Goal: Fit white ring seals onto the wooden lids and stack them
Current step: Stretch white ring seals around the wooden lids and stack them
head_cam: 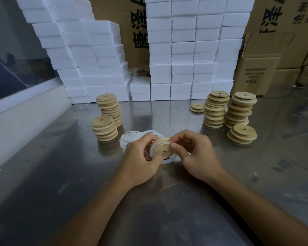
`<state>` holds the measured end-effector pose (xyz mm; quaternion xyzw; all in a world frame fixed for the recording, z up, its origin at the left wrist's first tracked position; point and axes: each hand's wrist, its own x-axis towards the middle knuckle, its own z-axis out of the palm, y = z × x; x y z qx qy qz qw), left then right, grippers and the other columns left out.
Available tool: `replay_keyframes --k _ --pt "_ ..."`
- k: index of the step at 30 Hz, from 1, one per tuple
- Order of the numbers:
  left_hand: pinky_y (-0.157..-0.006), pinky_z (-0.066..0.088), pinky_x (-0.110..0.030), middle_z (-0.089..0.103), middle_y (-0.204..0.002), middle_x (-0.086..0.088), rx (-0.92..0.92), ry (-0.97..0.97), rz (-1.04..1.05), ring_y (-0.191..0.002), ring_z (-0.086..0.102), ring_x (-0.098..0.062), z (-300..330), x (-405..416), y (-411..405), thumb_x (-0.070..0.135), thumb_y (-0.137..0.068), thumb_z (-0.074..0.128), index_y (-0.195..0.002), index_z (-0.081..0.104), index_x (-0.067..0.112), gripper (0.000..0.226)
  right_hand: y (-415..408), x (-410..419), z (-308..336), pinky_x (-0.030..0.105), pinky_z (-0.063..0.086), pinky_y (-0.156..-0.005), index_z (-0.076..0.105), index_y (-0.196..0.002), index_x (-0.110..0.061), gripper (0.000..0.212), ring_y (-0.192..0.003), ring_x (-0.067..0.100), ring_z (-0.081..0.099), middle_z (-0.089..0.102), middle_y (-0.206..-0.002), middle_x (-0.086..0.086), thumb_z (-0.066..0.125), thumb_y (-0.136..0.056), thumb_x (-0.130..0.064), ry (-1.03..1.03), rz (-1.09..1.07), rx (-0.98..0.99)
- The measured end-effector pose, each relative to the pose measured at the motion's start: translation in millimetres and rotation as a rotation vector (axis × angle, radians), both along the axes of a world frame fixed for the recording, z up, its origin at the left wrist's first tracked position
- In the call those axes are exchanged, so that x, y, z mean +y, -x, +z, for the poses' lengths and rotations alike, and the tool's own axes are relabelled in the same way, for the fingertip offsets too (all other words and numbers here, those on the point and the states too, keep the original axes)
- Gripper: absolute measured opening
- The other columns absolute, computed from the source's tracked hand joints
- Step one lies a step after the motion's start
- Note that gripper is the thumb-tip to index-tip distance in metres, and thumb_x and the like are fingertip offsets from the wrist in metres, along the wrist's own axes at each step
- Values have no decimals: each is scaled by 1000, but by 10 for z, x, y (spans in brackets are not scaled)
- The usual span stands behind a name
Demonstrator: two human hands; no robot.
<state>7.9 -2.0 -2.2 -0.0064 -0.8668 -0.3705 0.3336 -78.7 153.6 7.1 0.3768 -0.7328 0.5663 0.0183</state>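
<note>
A round wooden lid with a small centre hole is tilted on edge above the steel table, held between both hands. My left hand grips its left rim, and my right hand pinches its right rim with thumb and fingers. A white ring seal hangs around the lid's lower edge, partly fitted. A pile of loose white ring seals lies on the table just behind my hands. Two stacks of lids with seals stand at the left. Stacks of bare wooden lids stand at the right.
White foam blocks are stacked in a wall along the back, with cardboard boxes behind and to the right. The steel table meets a white ledge at its left edge. A short lid stack sits near my right hand.
</note>
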Motion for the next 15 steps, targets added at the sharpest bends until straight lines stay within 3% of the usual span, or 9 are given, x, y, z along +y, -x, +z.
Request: replay_keyframes --k 2,5,9,12,15 --pt "-61 41 -9 59 -75 16 -8 156 17 -73 58 -8 0 10 -5 36 -79 70 -89 63 24 18 -22 6 9 29 59 -79 71 -90 -12 9 -83 9 70 72 -84 -7 70 -87 -3 -20 17 43" --pt "-56 34 -11 54 -64 15 -73 215 84 -64 53 -6 9 -14 -14 52 -79 70 -73 55 30 27 -51 6 17 29 59 -79 70 -89 -15 13 -83 9 70 72 -84 -7 69 -87 -3 -36 53 90" --pt "-48 26 -16 51 -53 15 -224 305 164 -58 53 -1 11 -65 -43 78 -74 44 -57 46 37 44 -59 13 49 27 58 -80 69 -89 -17 17 -85 9 69 72 -87 -7 68 -86 0 -55 81 144" --pt "-49 29 -20 50 -55 12 -267 357 147 -56 52 -3 -3 -70 -40 83 -74 31 -60 44 37 50 -64 38 83 26 58 -81 69 -88 -18 19 -86 9 70 73 -89 -5 68 -86 1 -66 114 131" --pt "-52 37 -22 57 -62 10 -277 300 105 -60 56 -5 -38 -91 -32 85 -75 31 -72 55 33 58 -58 42 90 28 59 -80 70 -89 -10 11 -85 12 71 74 -90 1 68 -87 1 -39 133 9"
